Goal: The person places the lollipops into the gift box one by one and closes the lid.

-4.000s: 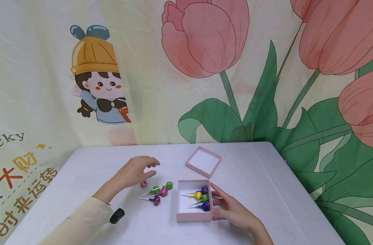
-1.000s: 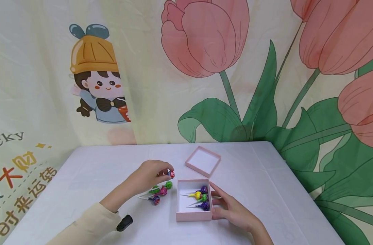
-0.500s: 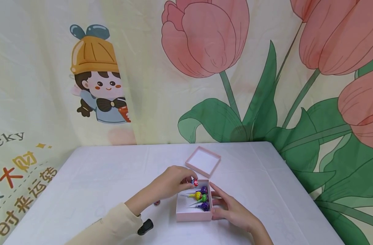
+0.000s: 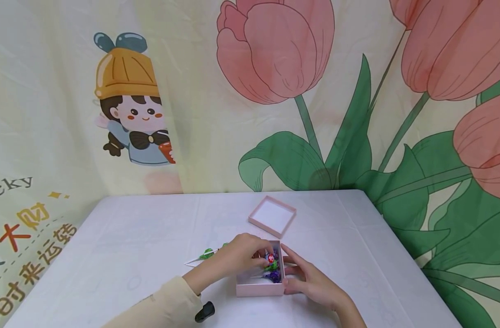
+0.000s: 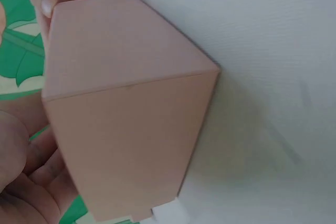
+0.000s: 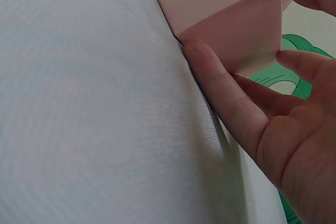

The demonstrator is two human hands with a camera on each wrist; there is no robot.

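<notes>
In the head view my left hand point(image 4: 243, 250) is over the open pink box point(image 4: 260, 290), pinching a red-and-blue wrapped lollipop point(image 4: 270, 258) by its head inside the box. Beneath it lie a green lollipop point(image 4: 271, 267) and a purple one point(image 4: 273, 276); my fingers hide the others there. My right hand point(image 4: 317, 282) rests against the box's right wall, fingers extended. In the right wrist view, its fingertips touch the pink side point(image 6: 247, 30). The left wrist view shows the box's outer walls point(image 5: 131, 140) beside my left hand point(image 5: 31, 166), but no lollipop.
A pink-rimmed box lid point(image 4: 272, 215) lies inside up behind the box. Left of the box, a green lollipop point(image 4: 208, 253) lies on the white table point(image 4: 143, 232), partly behind my left forearm. A printed curtain point(image 4: 200, 114) hangs behind the table.
My left hand picked up the red-and-blue lollipop from the table and carried it rightward, down into the box. My right hand and the box have stayed in place.
</notes>
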